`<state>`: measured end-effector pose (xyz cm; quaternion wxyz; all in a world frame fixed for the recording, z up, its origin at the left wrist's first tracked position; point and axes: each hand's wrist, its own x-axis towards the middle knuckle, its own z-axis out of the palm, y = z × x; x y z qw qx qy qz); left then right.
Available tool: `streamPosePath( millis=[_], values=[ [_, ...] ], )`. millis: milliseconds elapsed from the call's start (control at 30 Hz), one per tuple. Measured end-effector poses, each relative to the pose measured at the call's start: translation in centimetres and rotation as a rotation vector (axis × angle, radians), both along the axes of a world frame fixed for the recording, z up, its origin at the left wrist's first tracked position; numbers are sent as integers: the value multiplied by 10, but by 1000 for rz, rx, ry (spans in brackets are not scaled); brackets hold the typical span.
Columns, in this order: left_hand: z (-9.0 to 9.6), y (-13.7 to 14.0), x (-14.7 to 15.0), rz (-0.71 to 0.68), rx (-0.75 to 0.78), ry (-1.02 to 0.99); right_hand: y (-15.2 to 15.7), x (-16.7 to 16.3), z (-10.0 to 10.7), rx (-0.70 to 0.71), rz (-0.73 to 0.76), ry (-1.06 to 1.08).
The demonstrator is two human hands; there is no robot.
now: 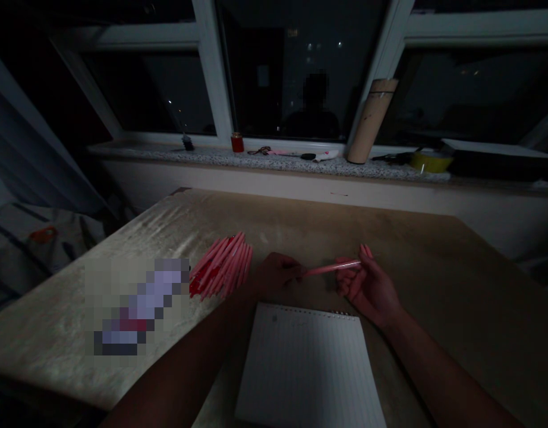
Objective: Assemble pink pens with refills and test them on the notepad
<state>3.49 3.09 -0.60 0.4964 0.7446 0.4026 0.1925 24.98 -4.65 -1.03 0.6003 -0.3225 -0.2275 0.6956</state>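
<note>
A slim, shiny pink pen spans the gap between my two hands, above the table. At its left end, the fingers of my left hand are closed in a pinch. My right hand is turned partly palm up, with its thumb closed over the pen's other end and its fingers curled. Pink tips also stick up behind the right thumb. Left of my left hand lies a loose pile of similar pink pens, with red showing among them. A spiral-bound lined notepad lies open below my hands.
A blurred-out whitish object lies on the table at left. Along the windowsill stand a red jar, scissors, a tall cardboard tube and a yellow tape roll.
</note>
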Motion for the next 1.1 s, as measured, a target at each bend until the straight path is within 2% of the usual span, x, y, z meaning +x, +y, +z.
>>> streamPosePath(
  millis=[167,333,467,667,1100],
  values=[
    [-2,2,0,60,-14,-75,3,-3,-7,1,-171,-225],
    [-4,1,2,110,-18,-87,2,-7,-6,36,-223,-256],
    [-2,-2,4,122,56,-45,1,-9,-4,29,-214,-270],
    [0,-5,2,69,154,-26,-1,-13,-6,27,-175,-295],
    [0,-4,2,91,205,-21,-2,-15,-6,55,-149,-344]
  ],
)
